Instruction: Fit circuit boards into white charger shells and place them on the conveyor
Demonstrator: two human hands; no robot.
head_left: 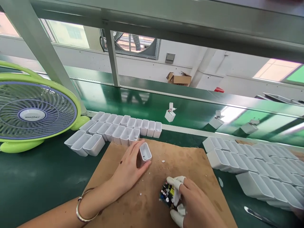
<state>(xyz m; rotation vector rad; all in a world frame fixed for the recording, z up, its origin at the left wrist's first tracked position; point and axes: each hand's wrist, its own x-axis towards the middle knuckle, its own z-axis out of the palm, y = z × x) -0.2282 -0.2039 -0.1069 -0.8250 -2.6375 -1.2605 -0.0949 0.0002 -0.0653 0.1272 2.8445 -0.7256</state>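
Observation:
My left hand [130,166] is closed around a small white plastic box [145,152], its open top tilted towards me, over the brown cardboard sheet [114,196]. A small dark slot shows inside the box. Nearer to me on the right, my right hand [187,199], with white finger cots on its fingertips, grips a small circuit board [167,193] crowded with components, a yellow one among them. White pieces show beneath my right fingers, but I cannot make out what they are. The board and the box are apart.
Rows of white boxes [93,144] stand at the left; more white boxes [219,160] fill the right. A green fan [35,110] stands far left. Several boxes with parts on top, one white box [170,116] among them, sit on the green belt [147,104] behind. A metal blade-like tool [258,216] lies at right.

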